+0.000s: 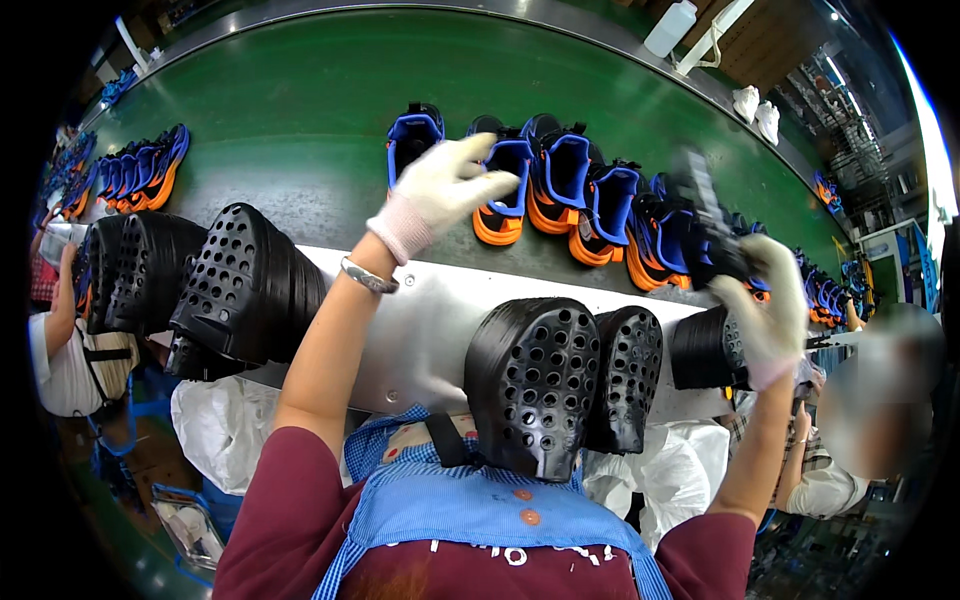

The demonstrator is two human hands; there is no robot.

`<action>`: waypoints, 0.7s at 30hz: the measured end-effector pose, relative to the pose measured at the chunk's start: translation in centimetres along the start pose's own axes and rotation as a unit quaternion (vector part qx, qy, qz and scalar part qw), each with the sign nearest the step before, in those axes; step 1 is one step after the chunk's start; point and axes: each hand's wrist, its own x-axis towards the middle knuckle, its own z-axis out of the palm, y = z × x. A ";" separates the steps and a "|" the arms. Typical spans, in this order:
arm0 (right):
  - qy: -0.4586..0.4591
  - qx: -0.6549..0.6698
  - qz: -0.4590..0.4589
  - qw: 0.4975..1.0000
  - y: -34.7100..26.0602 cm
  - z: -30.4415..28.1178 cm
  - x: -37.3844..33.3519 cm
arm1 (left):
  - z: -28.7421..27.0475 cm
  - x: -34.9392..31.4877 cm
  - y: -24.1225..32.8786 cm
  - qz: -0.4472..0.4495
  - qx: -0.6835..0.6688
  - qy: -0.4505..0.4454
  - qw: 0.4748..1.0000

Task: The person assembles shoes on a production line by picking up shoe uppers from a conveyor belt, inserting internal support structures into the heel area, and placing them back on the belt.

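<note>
In the head view, the left hand, in a pale glove, hangs above the row of shoes with its grip spread wide and nothing between the fingers. The blue-collared shoe lies just right of that grip on the green counter; the left hand is much the nearer of the two. Whether the fingertips touch its collar cannot be told. Its long axis runs near to far: the orange heel faces near, and the toe seems to point far, partly hidden by the glove.

The right hand, also gloved, seems to have its grip closed around a blurred dark object, held over the right part of the shoe row. The object extends far and left from that grip, its long axis slanting from near right to far left. Blur hides what it is and which end is its front.
</note>
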 end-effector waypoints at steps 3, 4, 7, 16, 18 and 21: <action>-0.094 0.020 -0.102 0.990 -4.5 4.0 3.1 | 1.4 -0.6 2.8 -0.001 -0.345 -0.151 0.927; -0.120 0.040 -0.134 0.983 -5.5 5.2 3.7 | 1.9 -0.7 2.3 0.001 -0.406 -0.191 0.894; -0.183 0.059 -0.144 0.971 -7.3 8.4 4.6 | 2.3 -2.5 2.1 -0.051 -0.595 -0.169 0.784; -0.354 0.075 0.092 0.928 -7.2 12.2 6.2 | 3.5 -2.9 -1.4 -0.141 -0.561 -0.042 0.815; -0.358 0.081 0.110 0.924 -7.1 13.1 6.8 | 3.8 -3.1 -2.0 -0.151 -0.601 -0.048 0.783; -0.362 0.037 0.113 0.924 -6.8 13.7 7.4 | 3.0 -2.7 -1.8 -0.181 -0.493 -0.076 0.848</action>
